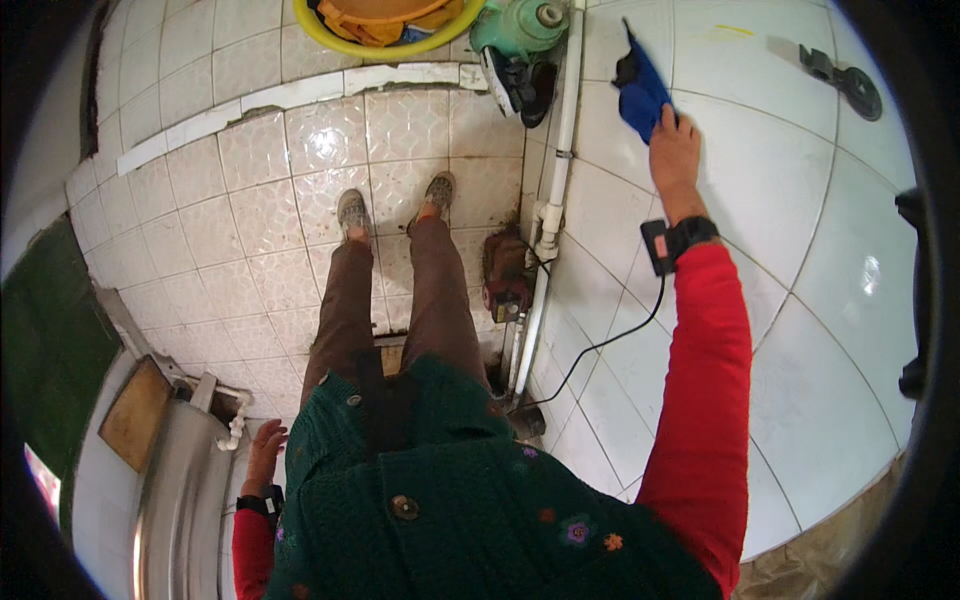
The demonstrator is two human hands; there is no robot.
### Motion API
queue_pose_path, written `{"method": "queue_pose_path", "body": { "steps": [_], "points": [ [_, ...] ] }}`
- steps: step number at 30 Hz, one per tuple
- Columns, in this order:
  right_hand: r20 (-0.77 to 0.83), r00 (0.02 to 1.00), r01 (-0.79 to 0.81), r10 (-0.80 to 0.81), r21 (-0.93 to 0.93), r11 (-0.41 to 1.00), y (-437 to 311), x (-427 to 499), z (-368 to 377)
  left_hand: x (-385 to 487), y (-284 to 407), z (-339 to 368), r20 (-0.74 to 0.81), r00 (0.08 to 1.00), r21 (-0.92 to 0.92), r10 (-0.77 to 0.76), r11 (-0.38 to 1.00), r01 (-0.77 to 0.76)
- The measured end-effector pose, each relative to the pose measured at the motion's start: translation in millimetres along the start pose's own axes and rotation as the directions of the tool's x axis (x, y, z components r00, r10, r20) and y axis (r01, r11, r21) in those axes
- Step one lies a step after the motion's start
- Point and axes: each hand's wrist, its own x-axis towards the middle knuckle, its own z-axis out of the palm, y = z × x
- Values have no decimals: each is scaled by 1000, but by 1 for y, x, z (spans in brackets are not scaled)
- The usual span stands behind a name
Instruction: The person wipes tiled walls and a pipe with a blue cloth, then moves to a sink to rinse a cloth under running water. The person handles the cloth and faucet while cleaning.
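My right hand (675, 154) is raised to the white tiled wall (750, 187) and grips a blue cloth (645, 101). The cloth hangs out beyond my fingertips, its far end dark and pointed. Around that wrist is a black strap with a small box (658, 247), from which a black cable runs down. My left hand (264, 450) hangs low beside my green knitted vest (465, 495), holding nothing, its fingers slightly apart. Nearest to it are white plastic pipe fittings (236, 427) and a stainless-steel fixture (176, 510).
Along the wall's foot runs a white pipe (566, 112), with a rusty pump (506, 277) beside it. Shoes (517, 86) and a green plastic container (517, 30) stand ahead, near a yellow basin (375, 51) of items. A black holder (844, 82) is fixed on the wall.
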Motion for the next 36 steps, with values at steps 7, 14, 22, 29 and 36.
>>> {"method": "queue_pose_path", "body": {
  "steps": [7, 14, 22, 29, 36],
  "points": [
    [282, 935, 215, -215, 34, 976, -57, -7, 58, -27, -17, 56, -50, 999, 11, -10, 1000, 10],
    [351, 849, 353, -395, 180, 918, -141, -70, 130, -40, -11, 66, -84, 993, 7, -88, 996, 89],
    [609, 595, 479, -524, 255, 840, -214, -237, 113, -32, -4, 45, -62, 994, 94, -94, 991, 100],
    [725, 359, 326, -588, 493, 807, -200, -356, 68, -16, 8, 42, -11, 999, 130, -47, 990, 48],
    [421, 821, 194, -386, 430, 882, -115, -195, 59, -3, 26, 43, 21, 999, 94, 30, 995, -32]
  ]
}}
